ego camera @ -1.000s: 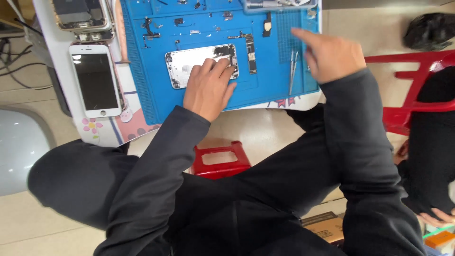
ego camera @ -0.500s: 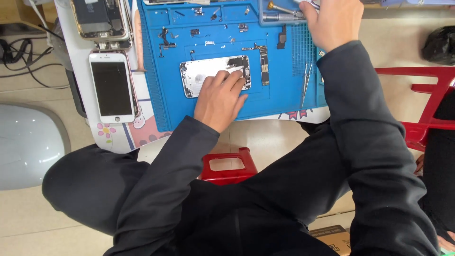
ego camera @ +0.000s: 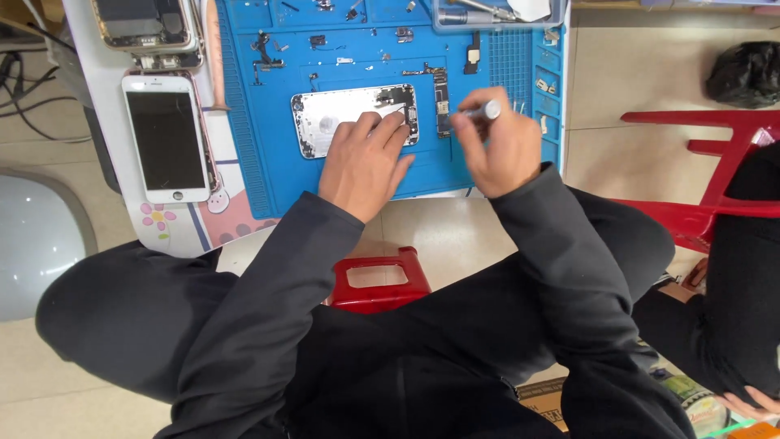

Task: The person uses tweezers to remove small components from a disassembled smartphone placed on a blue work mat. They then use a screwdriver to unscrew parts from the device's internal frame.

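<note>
An opened silver phone housing [ego camera: 329, 119] lies on a blue work mat [ego camera: 268, 162]. My left hand [ego camera: 367, 162] rests flat on the housing's near right part, fingers spread over it. My right hand [ego camera: 497, 146] is closed around a small grey screwdriver [ego camera: 481, 112], its tip pointing left toward the housing's right end. A narrow circuit board [ego camera: 441, 102] lies on the mat just right of the housing, between my two hands.
A white phone with a dark screen [ego camera: 166, 138] and another opened phone [ego camera: 145, 24] lie left of the mat. Small parts and screws dot the mat's far side. A clear tool tray [ego camera: 496, 12] sits at the back. A red stool [ego camera: 380, 280] stands below; a red chair [ego camera: 707, 162] and another person's dark sleeve are to the right.
My right hand came back from the tool tray at the far edge, now holding the screwdriver beside the housing. My left hand stayed on the housing.
</note>
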